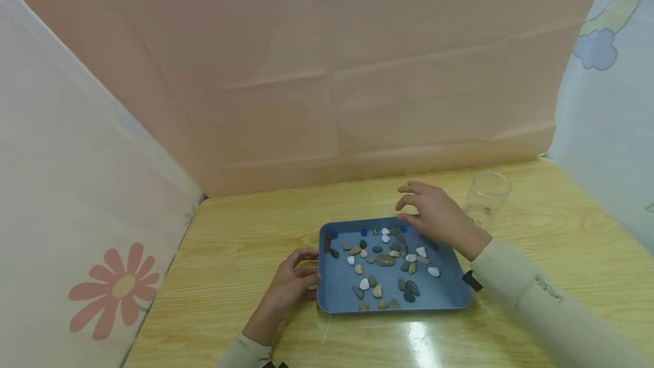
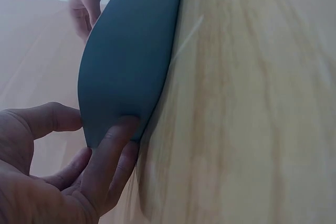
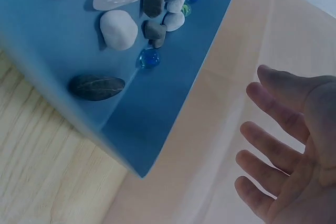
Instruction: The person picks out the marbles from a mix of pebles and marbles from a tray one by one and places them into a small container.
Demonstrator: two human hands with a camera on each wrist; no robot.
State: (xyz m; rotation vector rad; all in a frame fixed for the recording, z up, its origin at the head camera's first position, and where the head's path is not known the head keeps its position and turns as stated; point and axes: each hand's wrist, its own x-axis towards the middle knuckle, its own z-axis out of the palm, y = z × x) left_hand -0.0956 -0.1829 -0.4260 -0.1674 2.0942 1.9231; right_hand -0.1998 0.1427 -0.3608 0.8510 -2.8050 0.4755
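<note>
A blue tray [image 1: 337, 294] of pebbles and marbles lies on the table. My left hand [image 1: 293, 283] rests against its left side, with fingertips touching the outer wall in the left wrist view [image 2: 121, 77]. My right hand [image 1: 436, 212] hovers by the far right corner, holding nothing. In the right wrist view the right hand's fingers [image 3: 273, 145] are spread, apart from the tray. Near that corner lie a dark oval pebble [image 3: 97, 87], a blue marble [image 3: 149, 58] and a white pebble [image 3: 118, 30]. A large brown pebble [image 1: 385, 259] sits mid-tray among several smaller ones.
A clear glass cup [image 1: 490, 192] stands behind the right wrist, with something small at its bottom. The wooden table [image 1: 230, 243] ends at a peach cloth [image 1: 327, 101] behind. Patterned white cloths flank the left and right.
</note>
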